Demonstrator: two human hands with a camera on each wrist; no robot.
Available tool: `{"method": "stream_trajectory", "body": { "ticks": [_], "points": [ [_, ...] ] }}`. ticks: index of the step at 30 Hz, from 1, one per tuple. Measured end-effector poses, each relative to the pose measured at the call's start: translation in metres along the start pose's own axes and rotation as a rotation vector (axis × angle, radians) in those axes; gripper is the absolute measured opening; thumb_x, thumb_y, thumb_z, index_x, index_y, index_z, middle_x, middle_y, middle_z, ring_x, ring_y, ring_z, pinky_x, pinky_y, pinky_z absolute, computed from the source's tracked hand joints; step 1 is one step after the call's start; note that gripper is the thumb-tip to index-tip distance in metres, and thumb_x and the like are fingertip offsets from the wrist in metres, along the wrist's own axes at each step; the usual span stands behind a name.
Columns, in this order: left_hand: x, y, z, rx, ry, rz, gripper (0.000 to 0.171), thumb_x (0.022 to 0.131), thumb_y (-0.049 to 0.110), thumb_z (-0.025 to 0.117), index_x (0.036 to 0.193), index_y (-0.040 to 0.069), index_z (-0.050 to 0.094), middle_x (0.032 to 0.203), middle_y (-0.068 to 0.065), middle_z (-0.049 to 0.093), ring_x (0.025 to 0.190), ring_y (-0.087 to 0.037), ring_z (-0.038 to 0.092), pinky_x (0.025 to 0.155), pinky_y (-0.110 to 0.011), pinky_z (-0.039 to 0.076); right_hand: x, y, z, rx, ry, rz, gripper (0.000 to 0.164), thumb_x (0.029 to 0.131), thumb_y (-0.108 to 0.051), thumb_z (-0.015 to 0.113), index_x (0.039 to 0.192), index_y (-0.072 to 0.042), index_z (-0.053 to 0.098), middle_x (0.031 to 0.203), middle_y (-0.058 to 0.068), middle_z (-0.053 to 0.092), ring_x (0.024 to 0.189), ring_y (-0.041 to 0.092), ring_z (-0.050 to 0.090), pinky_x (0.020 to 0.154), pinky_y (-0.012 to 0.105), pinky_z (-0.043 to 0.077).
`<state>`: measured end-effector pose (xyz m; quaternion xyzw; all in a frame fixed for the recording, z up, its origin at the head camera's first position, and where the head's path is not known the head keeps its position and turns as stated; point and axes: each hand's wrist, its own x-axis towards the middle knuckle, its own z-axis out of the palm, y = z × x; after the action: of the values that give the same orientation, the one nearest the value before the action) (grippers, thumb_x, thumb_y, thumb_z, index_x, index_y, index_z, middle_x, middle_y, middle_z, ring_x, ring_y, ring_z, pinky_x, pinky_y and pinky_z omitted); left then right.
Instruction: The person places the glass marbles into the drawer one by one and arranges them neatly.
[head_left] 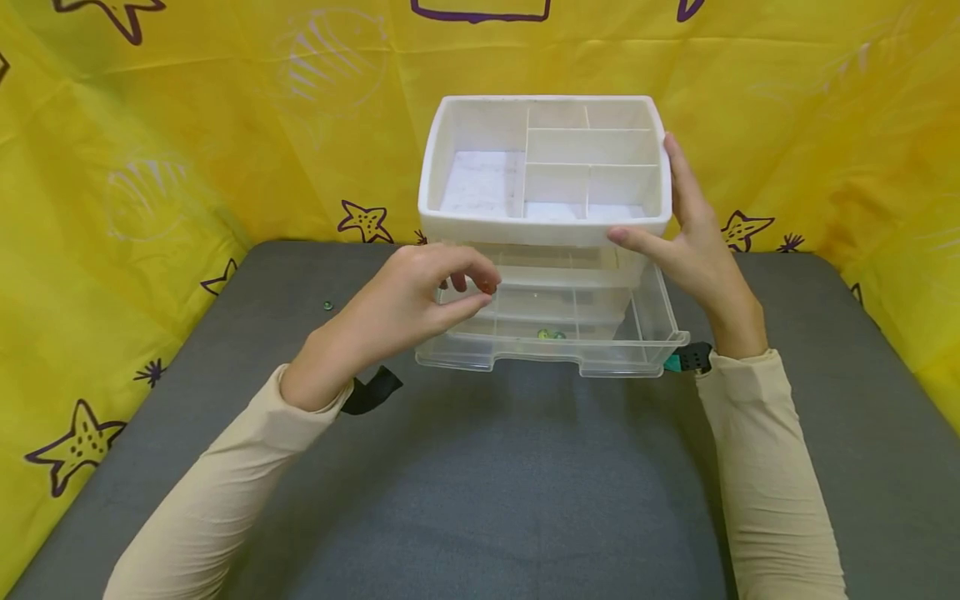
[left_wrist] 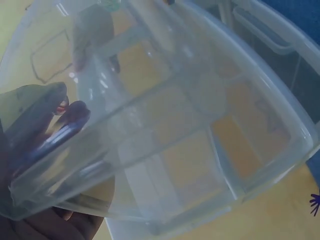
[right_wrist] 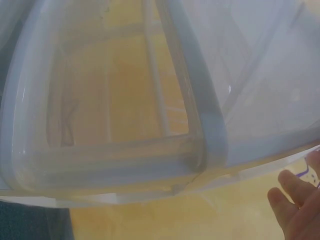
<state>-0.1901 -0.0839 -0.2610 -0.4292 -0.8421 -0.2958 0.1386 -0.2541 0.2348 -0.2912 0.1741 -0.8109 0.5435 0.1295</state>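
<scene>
My left hand (head_left: 397, 296) pinches a small reddish bead or marble (head_left: 489, 288) between thumb and fingertips, above the pulled-out clear drawer (head_left: 457, 360). Through the clear plastic in the left wrist view, the reddish piece (left_wrist: 61, 106) shows only partly. My right hand (head_left: 697, 242) rests on the right front corner of the white-topped drawer organizer (head_left: 543, 229), thumb at the front and straight fingers along the side. In the right wrist view, its fingertips (right_wrist: 286, 200) show beside the organizer. Two greenish glass pieces (head_left: 551, 334) lie in the open drawer.
A small green piece (head_left: 327, 306) lies on the grey table (head_left: 480, 492), left of the organizer. The organizer's top tray (head_left: 480, 183) is divided into several compartments. Behind hangs a yellow patterned cloth (head_left: 300, 125).
</scene>
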Motion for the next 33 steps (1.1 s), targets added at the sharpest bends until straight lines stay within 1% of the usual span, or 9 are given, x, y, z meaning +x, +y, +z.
{"method": "stream_trajectory", "body": {
  "ticks": [5,8,13,17,20,23,29,33],
  "points": [
    [0.006,0.001,0.001,-0.011,-0.049,-0.03,0.013,0.088,0.007,0.073,0.101,0.007,0.073,0.094,-0.001,0.075,0.08,-0.012,0.065,0.076,-0.027,0.054,0.0,0.0,0.0,0.01,0.004,-0.003,0.107,0.081,-0.009,0.08,0.159,-0.033,0.012,0.161,-0.001,0.029,0.119,0.02,0.044,0.09,0.017,0.048],
    [0.009,0.001,0.002,-0.026,-0.092,-0.048,0.012,0.089,0.006,0.072,0.101,0.008,0.074,0.094,0.0,0.075,0.08,-0.011,0.065,0.075,-0.027,0.054,0.0,0.001,0.0,0.021,0.004,-0.01,0.107,0.081,-0.008,0.08,0.159,-0.032,0.012,0.161,0.0,0.029,0.12,0.02,0.044,0.09,0.017,0.048],
    [0.013,0.001,0.001,-0.041,-0.188,-0.07,0.013,0.09,0.004,0.07,0.101,0.009,0.074,0.093,0.002,0.074,0.081,-0.009,0.064,0.076,-0.028,0.055,0.0,0.001,0.001,0.031,0.002,-0.014,0.107,0.081,-0.008,0.08,0.159,-0.031,0.012,0.161,0.0,0.029,0.119,0.019,0.044,0.09,0.016,0.047],
    [0.015,0.001,0.001,-0.05,-0.265,-0.076,0.015,0.09,0.006,0.071,0.104,0.012,0.074,0.094,0.003,0.074,0.078,-0.007,0.064,0.07,-0.029,0.054,0.0,0.002,0.0,0.02,0.004,-0.011,0.106,0.081,-0.009,0.08,0.159,-0.032,0.012,0.16,0.0,0.03,0.118,0.019,0.044,0.091,0.017,0.047],
    [0.017,0.001,0.0,-0.05,-0.312,-0.08,0.017,0.091,0.008,0.071,0.106,0.013,0.075,0.095,0.005,0.074,0.077,-0.006,0.065,0.067,-0.027,0.053,0.0,0.002,0.0,0.007,0.005,-0.01,0.106,0.081,-0.009,0.08,0.159,-0.033,0.012,0.16,0.0,0.031,0.118,0.02,0.044,0.091,0.019,0.049],
    [0.019,0.002,-0.001,-0.06,-0.357,-0.101,0.018,0.092,0.008,0.07,0.107,0.013,0.075,0.096,0.005,0.075,0.078,-0.007,0.065,0.067,-0.026,0.053,0.0,0.001,0.0,0.003,0.006,-0.007,0.106,0.081,-0.01,0.081,0.159,-0.033,0.012,0.16,-0.001,0.03,0.119,0.02,0.045,0.091,0.02,0.049],
    [0.023,0.004,-0.002,-0.063,-0.456,-0.159,0.019,0.093,0.01,0.068,0.11,0.015,0.075,0.097,0.007,0.074,0.086,-0.009,0.067,0.075,-0.027,0.053,0.0,0.001,0.001,0.014,0.006,-0.015,0.107,0.081,-0.009,0.081,0.159,-0.031,0.012,0.161,0.0,0.029,0.12,0.02,0.044,0.09,0.017,0.048],
    [0.025,0.005,-0.003,-0.046,-0.495,-0.183,0.02,0.093,0.011,0.068,0.111,0.017,0.076,0.098,0.007,0.074,0.088,-0.011,0.068,0.08,-0.028,0.054,0.001,0.001,0.001,0.011,0.005,-0.019,0.107,0.081,-0.009,0.081,0.159,-0.032,0.012,0.161,-0.001,0.029,0.12,0.02,0.044,0.091,0.018,0.048]
  ]
}}
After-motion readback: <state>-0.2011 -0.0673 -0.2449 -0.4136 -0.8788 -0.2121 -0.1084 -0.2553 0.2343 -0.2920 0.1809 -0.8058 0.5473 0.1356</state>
